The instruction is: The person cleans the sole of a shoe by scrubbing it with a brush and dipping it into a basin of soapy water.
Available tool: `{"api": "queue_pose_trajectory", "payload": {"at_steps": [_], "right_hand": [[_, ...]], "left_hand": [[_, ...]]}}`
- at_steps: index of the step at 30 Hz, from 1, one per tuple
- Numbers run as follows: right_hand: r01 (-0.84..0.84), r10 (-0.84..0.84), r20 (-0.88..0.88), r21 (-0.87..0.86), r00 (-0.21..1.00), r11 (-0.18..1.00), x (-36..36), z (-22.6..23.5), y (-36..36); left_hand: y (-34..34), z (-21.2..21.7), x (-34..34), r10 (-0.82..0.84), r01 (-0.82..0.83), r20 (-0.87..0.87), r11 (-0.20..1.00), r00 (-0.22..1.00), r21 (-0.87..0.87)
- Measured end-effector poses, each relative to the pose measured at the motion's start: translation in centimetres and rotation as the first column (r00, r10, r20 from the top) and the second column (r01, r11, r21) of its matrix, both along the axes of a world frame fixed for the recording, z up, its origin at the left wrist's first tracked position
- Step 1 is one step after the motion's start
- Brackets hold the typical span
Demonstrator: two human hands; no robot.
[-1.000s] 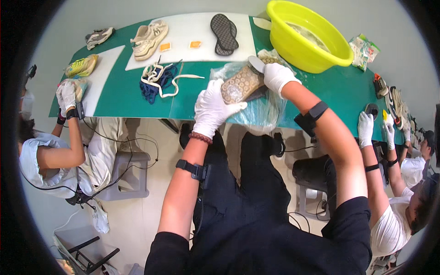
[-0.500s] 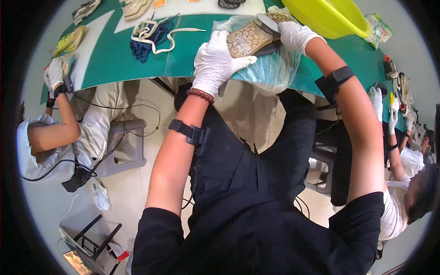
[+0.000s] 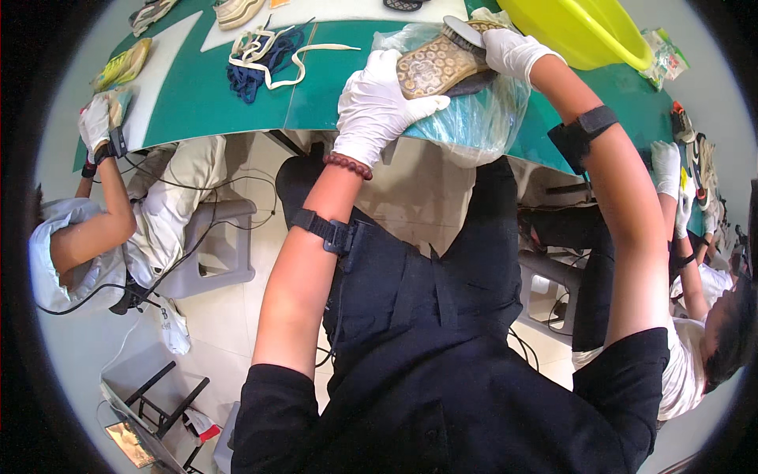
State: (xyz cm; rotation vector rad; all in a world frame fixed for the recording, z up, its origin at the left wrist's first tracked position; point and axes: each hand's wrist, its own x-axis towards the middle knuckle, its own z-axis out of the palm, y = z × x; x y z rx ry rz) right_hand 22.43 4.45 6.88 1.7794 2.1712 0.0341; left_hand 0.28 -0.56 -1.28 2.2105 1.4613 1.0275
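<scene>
A shoe point(image 3: 435, 69) lies sole up near the table's front edge, its tan tread patterned with rings and a pale wet-looking patch on it. My left hand point(image 3: 380, 101), in a white glove, grips the toe end, with the thumb along the near side. My right hand point(image 3: 515, 55), also gloved, is closed around a scrubbing brush point(image 3: 463, 33) with a grey back, held against the sole at the far side. The bristles are mostly hidden. Beneath the shoe is a crumpled clear plastic bag point(image 3: 482, 130), hanging over the edge.
A yellow-green basin point(image 3: 584, 31) stands at the far right, beside a plastic packet point(image 3: 663, 57). Dark blue and cream shoelaces point(image 3: 267, 67) lie left of my hands on the green table point(image 3: 189, 87). Co-workers sit on both sides, one gloved hand point(image 3: 95, 118) at left.
The view has shifted slightly, and my right leg has moved inward. Both hands keep their grip, with the brush still at the sole. A co-worker's gloved hand at right has moved.
</scene>
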Motion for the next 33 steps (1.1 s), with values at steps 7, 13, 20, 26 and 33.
{"api": "queue_pose_trajectory", "payload": {"at_steps": [7,13,20,26,33], "right_hand": [[0.032,-0.032,-0.003,0.073,0.999,0.997,2.3,-2.1,1.8],[0.084,-0.086,0.028,0.052,0.996,0.995,1.4,-2.7,2.1],[0.085,-0.082,-0.04,0.086,0.996,0.993,1.8,-1.7,2.1],[0.1,-0.102,0.03,0.071,0.994,0.992,1.6,-2.3,1.6],[0.036,-0.039,0.055,0.058,0.998,0.998,0.0,-1.4,0.2]], "left_hand": [[0.1,0.5,0.1,0.003,-0.003,0.036,1.0,0.999,-0.023],[0.4,-0.2,0.0,0.012,-0.013,-0.047,1.0,0.999,-0.011],[0.6,0.1,-0.1,-0.006,0.002,-0.067,0.999,0.998,-0.051],[0.2,0.6,-0.1,-0.007,-0.002,-0.107,0.996,0.994,-0.091],[0.2,0.1,-0.9,-0.018,0.015,-0.061,0.999,0.998,-0.047]]}}
